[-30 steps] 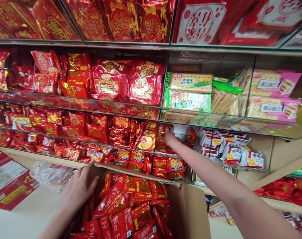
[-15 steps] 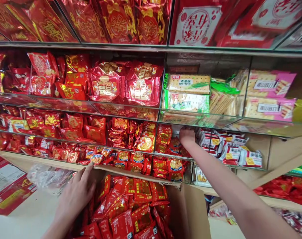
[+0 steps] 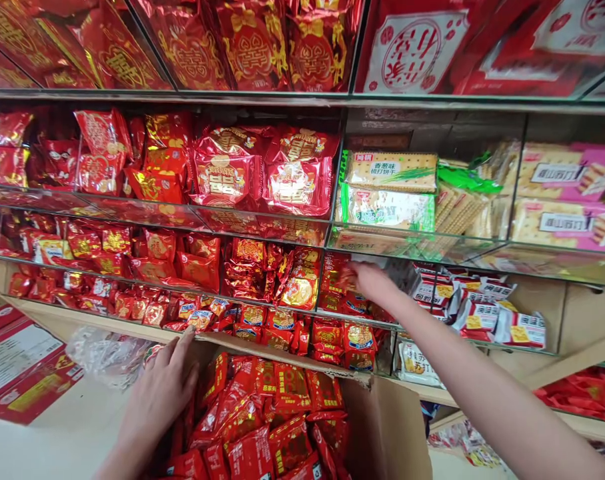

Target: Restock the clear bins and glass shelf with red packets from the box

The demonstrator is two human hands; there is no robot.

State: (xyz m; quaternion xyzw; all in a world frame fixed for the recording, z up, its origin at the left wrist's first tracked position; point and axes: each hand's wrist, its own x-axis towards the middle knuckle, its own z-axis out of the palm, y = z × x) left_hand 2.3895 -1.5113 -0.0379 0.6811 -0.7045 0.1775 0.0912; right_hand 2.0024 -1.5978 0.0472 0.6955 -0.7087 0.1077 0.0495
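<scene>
My left hand (image 3: 163, 377) holds the far left corner of an open cardboard box (image 3: 400, 420), fingers stretched along the rim and thumb toward the inside. Red packets (image 3: 287, 390) with gold print fill the box. My right hand (image 3: 375, 281) reaches into a low glass-fronted shelf compartment, slightly blurred. Its fingers are pinched on a red packet (image 3: 350, 275) beside other red packets there; the fingertips are partly hidden. White snack packets (image 3: 475, 313) lie just right of that hand.
Glass dividers and ledges (image 3: 262, 223) front the shelves. Above my right hand lie green-edged cracker packs (image 3: 390, 170); pink-edged packs (image 3: 565, 173) are farther right. Clear plastic bags (image 3: 105, 357) and a red carton (image 3: 27, 367) sit at left. A wooden brace (image 3: 577, 333) slants at right.
My right hand has shifted left inside the compartment, and red wrapping now shows at its fingertips. My left hand stays on the box rim. The view has shifted slightly.
</scene>
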